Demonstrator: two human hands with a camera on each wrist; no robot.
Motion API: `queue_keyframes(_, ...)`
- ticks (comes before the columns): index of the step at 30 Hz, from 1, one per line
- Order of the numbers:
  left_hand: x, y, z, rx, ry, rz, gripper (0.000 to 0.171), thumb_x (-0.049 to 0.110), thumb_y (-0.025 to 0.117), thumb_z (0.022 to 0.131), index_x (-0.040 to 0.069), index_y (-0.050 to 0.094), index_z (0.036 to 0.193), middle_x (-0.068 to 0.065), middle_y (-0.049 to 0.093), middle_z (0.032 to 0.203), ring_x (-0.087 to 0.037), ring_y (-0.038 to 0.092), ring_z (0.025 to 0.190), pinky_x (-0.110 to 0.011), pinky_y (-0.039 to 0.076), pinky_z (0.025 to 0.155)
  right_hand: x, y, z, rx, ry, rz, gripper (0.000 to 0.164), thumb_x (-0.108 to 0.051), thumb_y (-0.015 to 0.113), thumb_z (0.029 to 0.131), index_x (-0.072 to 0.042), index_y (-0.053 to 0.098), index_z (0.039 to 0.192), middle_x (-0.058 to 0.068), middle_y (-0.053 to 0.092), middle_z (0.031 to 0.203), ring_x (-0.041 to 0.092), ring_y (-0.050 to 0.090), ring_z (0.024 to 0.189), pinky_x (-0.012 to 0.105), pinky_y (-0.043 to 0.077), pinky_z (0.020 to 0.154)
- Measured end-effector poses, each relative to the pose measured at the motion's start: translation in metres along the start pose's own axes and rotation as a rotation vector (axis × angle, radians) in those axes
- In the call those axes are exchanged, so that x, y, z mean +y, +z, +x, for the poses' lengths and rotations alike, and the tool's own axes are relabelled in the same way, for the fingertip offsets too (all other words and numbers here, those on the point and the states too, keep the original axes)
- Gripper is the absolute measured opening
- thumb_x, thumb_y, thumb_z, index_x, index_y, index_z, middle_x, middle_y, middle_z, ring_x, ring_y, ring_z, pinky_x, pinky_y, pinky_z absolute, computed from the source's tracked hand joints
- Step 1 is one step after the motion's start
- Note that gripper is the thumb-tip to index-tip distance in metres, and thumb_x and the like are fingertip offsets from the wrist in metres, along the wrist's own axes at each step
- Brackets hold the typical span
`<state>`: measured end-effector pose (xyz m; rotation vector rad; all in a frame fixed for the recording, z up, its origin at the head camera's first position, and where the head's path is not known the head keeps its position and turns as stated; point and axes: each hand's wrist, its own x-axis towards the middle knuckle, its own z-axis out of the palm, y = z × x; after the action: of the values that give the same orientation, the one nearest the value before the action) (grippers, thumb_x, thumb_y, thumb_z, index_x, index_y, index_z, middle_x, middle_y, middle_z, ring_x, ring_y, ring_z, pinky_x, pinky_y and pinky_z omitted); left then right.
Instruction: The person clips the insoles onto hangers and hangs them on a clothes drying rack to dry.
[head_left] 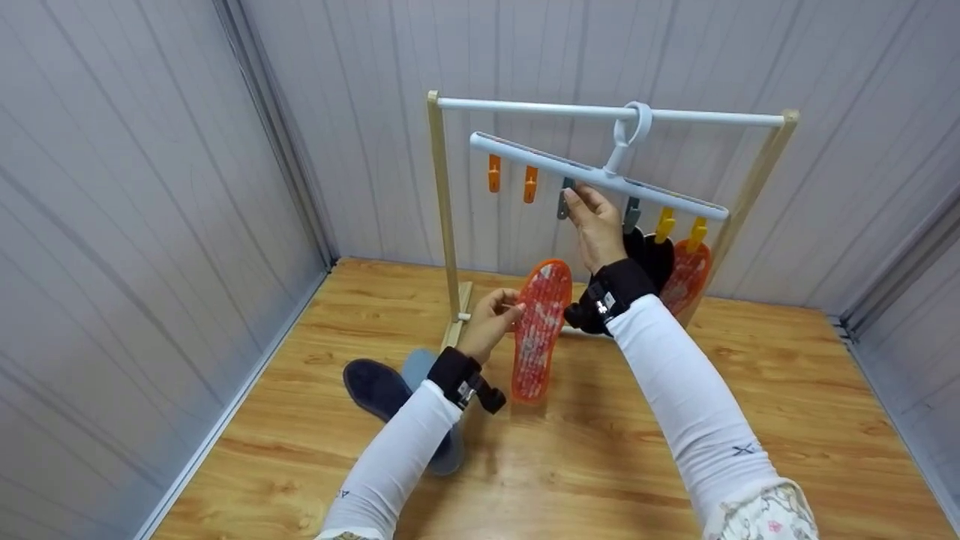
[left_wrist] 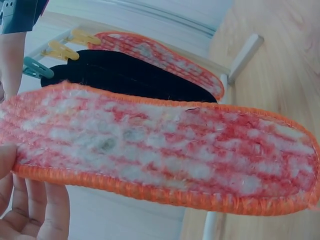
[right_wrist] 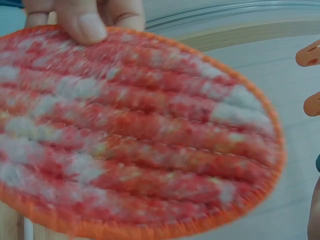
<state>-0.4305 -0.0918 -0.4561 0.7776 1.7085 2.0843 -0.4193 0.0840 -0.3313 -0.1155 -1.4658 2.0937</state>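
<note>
Red insole [head_left: 541, 337] could fall if the left fingers [left_wrist: 56, 210], pinching its edge, slip while right fingers [head_left: 592, 198] pinch the grey clip [head_left: 562, 207].

From my remote station I record: held red insole [left_wrist: 165, 147], matt quilted cloth, fuzzy, with rough stitched edging; hanger [head_left: 540, 159], smooth plastic; orange clip [head_left: 493, 174], plastic; frame post [head_left: 442, 202], bare matt wood; floor [head_left: 600, 465], glossy, wood-grained.

Interior of a small panel-walled room or booth; whether domestic or commercial cannot be told. Identifying features: pale ribbed wall panels [head_left: 360, 135] on three sides, metal corner strip [head_left: 277, 135], wood-grain floor [head_left: 585, 480], freestanding wooden-post rack [head_left: 442, 202] bearing a clip hanger [head_left: 525, 154].
</note>
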Motion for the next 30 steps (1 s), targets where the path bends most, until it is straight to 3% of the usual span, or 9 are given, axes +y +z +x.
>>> queue_keyframes(7, 0.01, 0.003, 0.009, 0.009, 0.06, 0.009, 0.018, -0.002, 0.055, 0.092, -0.012, 0.054, 0.107, -0.002, 0.057, 0.086, -0.01, 0.054, 0.074, -0.024, 0.051, 0.065, -0.004, -0.003, 0.001, -0.042, 0.031, -0.025, 0.045, -0.005, 0.052, 0.095, 0.013, 0.039, 0.134, 0.005, 0.051, 0.109, 0.011, 0.05, 0.1, 0.024, 0.041, 0.094)
queue_keyframes(14, 0.016, 0.004, 0.015, 0.073, 0.044, 0.007, 0.017, -0.001, 0.055, 0.092, -0.008, 0.056, 0.107, -0.003, 0.057, 0.09, -0.011, 0.054, 0.075, -0.023, 0.049, 0.066, -0.006, -0.003, 0.0, -0.107, 0.034, -0.066, 0.043, -0.007, 0.049, 0.097, 0.014, 0.037, 0.133, 0.005, 0.048, 0.11, 0.011, 0.047, 0.1, 0.023, 0.041, 0.092)
queue_keyframes(27, 0.025, 0.005, 0.029, 0.183, 0.144, 0.092, 0.018, -0.001, 0.058, 0.09, -0.01, 0.059, 0.105, -0.009, 0.059, 0.089, -0.011, 0.05, 0.07, -0.022, 0.044, 0.063, -0.011, 0.006, 0.005, -0.032, 0.064, -0.066, 0.039, -0.009, 0.05, 0.097, 0.013, 0.043, 0.129, 0.003, 0.051, 0.105, 0.01, 0.048, 0.096, 0.023, 0.042, 0.087)
queue_keyframes(30, 0.035, 0.007, 0.023, 0.192, 0.158, 0.126, 0.018, -0.003, 0.058, 0.09, -0.012, 0.059, 0.105, -0.015, 0.06, 0.091, -0.013, 0.051, 0.071, -0.021, 0.044, 0.064, -0.011, 0.006, 0.006, -0.029, 0.07, -0.046, 0.04, -0.009, 0.05, 0.097, 0.013, 0.042, 0.129, 0.003, 0.052, 0.106, 0.01, 0.049, 0.096, 0.025, 0.042, 0.091)
